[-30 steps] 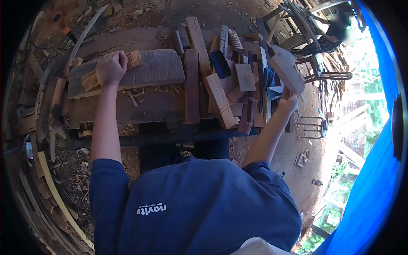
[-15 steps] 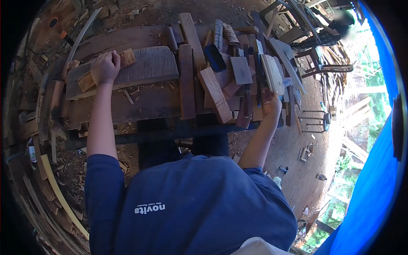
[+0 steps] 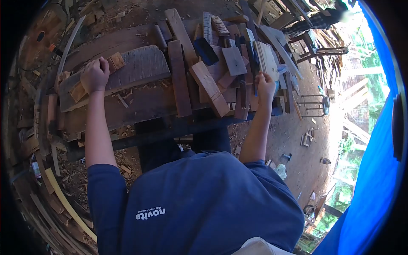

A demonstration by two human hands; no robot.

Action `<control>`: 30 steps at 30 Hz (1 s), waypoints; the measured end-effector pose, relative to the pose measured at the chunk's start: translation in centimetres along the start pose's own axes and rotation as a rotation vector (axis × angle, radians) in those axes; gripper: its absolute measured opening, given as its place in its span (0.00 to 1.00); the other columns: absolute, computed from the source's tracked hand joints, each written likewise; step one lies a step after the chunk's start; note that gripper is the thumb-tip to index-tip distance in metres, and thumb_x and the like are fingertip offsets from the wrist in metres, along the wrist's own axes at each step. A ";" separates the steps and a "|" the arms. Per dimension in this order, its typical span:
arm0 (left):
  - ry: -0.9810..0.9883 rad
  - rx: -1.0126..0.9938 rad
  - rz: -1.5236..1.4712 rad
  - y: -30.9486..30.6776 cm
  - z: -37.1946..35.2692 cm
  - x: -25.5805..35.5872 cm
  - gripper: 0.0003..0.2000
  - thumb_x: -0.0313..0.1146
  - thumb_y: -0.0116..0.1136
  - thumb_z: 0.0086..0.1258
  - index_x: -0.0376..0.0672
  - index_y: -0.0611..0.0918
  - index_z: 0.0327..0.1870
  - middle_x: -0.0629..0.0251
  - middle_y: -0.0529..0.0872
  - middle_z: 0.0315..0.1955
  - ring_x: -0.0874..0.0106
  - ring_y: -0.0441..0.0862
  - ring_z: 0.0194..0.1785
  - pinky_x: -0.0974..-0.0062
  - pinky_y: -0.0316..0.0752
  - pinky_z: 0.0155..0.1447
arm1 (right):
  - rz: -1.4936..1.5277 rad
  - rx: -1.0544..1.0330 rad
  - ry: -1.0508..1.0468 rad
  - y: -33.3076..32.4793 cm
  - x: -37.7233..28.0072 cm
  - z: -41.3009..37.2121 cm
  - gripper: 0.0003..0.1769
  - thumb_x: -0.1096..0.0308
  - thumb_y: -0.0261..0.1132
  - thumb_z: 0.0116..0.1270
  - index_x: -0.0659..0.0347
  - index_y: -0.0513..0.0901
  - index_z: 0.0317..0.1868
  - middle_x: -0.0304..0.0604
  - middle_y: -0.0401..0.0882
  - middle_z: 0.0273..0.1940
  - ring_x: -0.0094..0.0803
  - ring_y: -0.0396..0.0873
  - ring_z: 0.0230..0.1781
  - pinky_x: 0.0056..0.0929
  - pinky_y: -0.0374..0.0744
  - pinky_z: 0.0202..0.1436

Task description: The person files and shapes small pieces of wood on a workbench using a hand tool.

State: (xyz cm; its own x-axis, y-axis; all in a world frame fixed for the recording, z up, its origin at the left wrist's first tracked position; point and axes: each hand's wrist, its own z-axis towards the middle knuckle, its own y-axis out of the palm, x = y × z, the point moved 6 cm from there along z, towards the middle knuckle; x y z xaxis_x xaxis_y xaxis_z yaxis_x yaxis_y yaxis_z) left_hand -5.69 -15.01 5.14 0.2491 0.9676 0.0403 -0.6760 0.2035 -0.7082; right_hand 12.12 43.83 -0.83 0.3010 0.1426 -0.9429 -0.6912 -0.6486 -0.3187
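Note:
My left hand [image 3: 94,76] is closed around a short light-brown wooden block [image 3: 116,62], which lies across a thick grey weathered board [image 3: 142,63]. My right hand [image 3: 266,87] is at the near end of some pale flat boards [image 3: 267,59], with its fingers pinched together. What sits between those fingertips is too small to make out. Left of my right hand lie a small grey wooden plate [image 3: 234,60], a light wood block with dark lines [image 3: 209,88] and a black and blue oblong object [image 3: 205,51].
Two long wood pieces, one reddish-brown [image 3: 179,78], lie mid-bench. A wooden chair [image 3: 316,49] and a person in a checked shirt [image 3: 321,19] are at the upper right. A stool [image 3: 325,105] lies on the floor. A blue tarp [image 3: 361,187] hangs at the right.
My right hand has shifted up slightly, its fingers drawn into a pinch at the pale boards' near end. My left hand keeps its hold on the block. The whole view has shifted slightly.

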 end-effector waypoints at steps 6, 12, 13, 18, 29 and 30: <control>0.020 0.016 0.006 0.4 -0.1 -0.3 0.17 0.40 0.50 0.72 0.43 0.82 0.23 0.57 0.85 0.25 0.56 0.84 0.30 0.58 0.78 0.34 | -0.681 0.155 -0.591 2.1 -8.6 4.4 0.11 0.65 0.64 0.68 0.60 0.87 0.46 0.50 0.87 0.36 0.36 0.86 0.36 0.32 0.81 0.41; 0.000 -0.041 0.011 0.1 0.1 0.0 0.16 0.40 0.50 0.71 0.43 0.81 0.23 0.57 0.86 0.26 0.56 0.84 0.32 0.57 0.78 0.37 | -0.898 -0.145 -0.574 7.6 -9.6 11.5 0.18 0.52 0.64 0.66 0.53 0.87 0.49 0.54 0.86 0.44 0.49 0.84 0.48 0.42 0.79 0.53; -0.001 -0.042 0.016 0.1 0.1 0.1 0.16 0.40 0.50 0.71 0.43 0.81 0.23 0.57 0.86 0.26 0.56 0.84 0.32 0.57 0.78 0.37 | -1.049 -0.181 -0.569 8.5 -9.7 11.6 0.21 0.49 0.62 0.67 0.53 0.86 0.51 0.56 0.85 0.47 0.50 0.83 0.51 0.44 0.78 0.55; 0.008 0.008 0.015 0.3 0.0 -0.2 0.17 0.40 0.50 0.71 0.43 0.81 0.22 0.58 0.85 0.25 0.57 0.83 0.32 0.58 0.77 0.38 | -1.263 -0.307 -0.454 9.8 -10.2 10.6 0.26 0.44 0.59 0.69 0.51 0.82 0.58 0.57 0.82 0.54 0.52 0.79 0.58 0.47 0.75 0.60; 0.005 0.016 -0.005 -0.2 0.0 0.0 0.16 0.38 0.50 0.71 0.43 0.80 0.22 0.58 0.84 0.23 0.57 0.82 0.30 0.58 0.77 0.38 | -1.184 -0.383 -0.825 8.2 -9.3 10.0 0.33 0.41 0.69 0.58 0.56 0.82 0.55 0.51 0.84 0.48 0.49 0.82 0.50 0.42 0.77 0.56; 0.002 0.004 -0.008 -0.3 0.1 0.2 0.15 0.37 0.50 0.71 0.44 0.80 0.21 0.58 0.84 0.22 0.57 0.82 0.30 0.58 0.77 0.37 | -1.172 -0.388 -0.841 8.2 -9.3 9.8 0.33 0.41 0.69 0.58 0.56 0.82 0.55 0.51 0.84 0.48 0.49 0.82 0.50 0.42 0.77 0.56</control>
State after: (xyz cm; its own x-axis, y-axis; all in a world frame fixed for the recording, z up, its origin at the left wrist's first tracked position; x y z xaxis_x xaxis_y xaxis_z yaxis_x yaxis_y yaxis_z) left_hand -5.50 -14.90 5.46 0.2559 0.9657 0.0444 -0.6766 0.2118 -0.7052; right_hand -2.83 44.53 4.35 -0.0032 1.0000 0.0025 -0.0777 0.0022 -0.9970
